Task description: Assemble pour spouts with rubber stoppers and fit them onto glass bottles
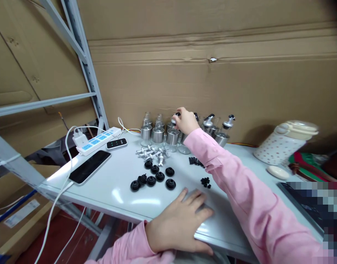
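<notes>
My right hand (185,120) reaches to the back of the table, its fingers closed round a black-tipped pourer spout (174,119) at the top of a glass bottle with a metal band (172,137). Other such bottles stand beside it; those at the left, like one bottle (158,135), have bare necks, while a bottle (222,138) at the right carries a pourer spout (229,122). My left hand (182,222) lies flat at the front edge, fingers spread, holding nothing. Between the hands are black round stoppers (160,176), silver spout parts (153,152) and small black caps (205,181).
On the left lie a phone (90,167), a small black device (117,143) and a white power strip (99,140) with trailing cables. A dotted flask (281,143) and a white oval object (278,172) are at the right. A cardboard wall (212,84) rises behind the table.
</notes>
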Demonstrator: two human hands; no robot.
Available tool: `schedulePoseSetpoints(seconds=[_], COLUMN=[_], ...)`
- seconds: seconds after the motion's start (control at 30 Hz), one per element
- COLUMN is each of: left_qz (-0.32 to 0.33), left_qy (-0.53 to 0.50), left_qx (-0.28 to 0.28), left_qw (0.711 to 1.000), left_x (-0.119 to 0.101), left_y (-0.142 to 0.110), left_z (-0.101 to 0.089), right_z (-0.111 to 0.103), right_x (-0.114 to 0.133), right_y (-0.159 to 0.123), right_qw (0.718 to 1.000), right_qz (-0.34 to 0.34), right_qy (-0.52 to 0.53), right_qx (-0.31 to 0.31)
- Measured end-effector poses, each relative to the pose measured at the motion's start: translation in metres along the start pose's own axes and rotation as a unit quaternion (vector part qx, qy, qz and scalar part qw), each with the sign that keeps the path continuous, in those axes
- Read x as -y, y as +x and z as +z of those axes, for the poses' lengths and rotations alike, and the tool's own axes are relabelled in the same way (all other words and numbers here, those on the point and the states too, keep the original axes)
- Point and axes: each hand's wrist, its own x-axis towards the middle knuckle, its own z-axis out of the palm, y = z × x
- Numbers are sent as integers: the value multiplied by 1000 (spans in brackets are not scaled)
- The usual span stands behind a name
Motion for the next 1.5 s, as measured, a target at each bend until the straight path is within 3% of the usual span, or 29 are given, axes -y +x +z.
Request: schedulePoseSetpoints(seconds=[0.1, 0.3, 0.47, 0.73, 0.93, 1.03, 1.17, 1.3, 1.37, 1.5], left_qz=[0, -3, -8, -15, -9, -7, -4, -14, -49, -168], left_qy=[2, 0, -14, -34, -42, -44, -31, -22, -9, 22], left_qx=[-3, 4, 2, -1, 4, 2, -5, -17, -58, -255], left_qw=[1000, 1000, 1000, 999, 999, 999, 999, 1000, 997, 952], left_x=[-1, -1, -2, -2, -2, -3, -4, -5, -6, -4], left_y=[0, 0, 2, 1, 1, 1, 0, 2, 4, 6], left_z=[0, 2, 0, -8, -9, -8, -6, -6, -7, -8], right_z=[-8, -15, -10, 3, 21, 29, 30, 15, 4, -13], right_x=[-8, -33, -36, -27, -13, -13, -13, -17, -23, -37], right_y=[-36, -128, -144, -141, -135, -133, -131, -128, -127, -127], right_qw=[998, 969, 956, 952, 962, 957, 957, 955, 944, 874], right_qz=[-68, -232, -267, -253, -132, -114, -116, -105, -97, -5], right_qy=[4, -23, -36, -31, -10, 16, 55, 159, 238, 431], right_qx=[-7, 84, 114, 169, 238, 266, 258, 227, 209, 225])
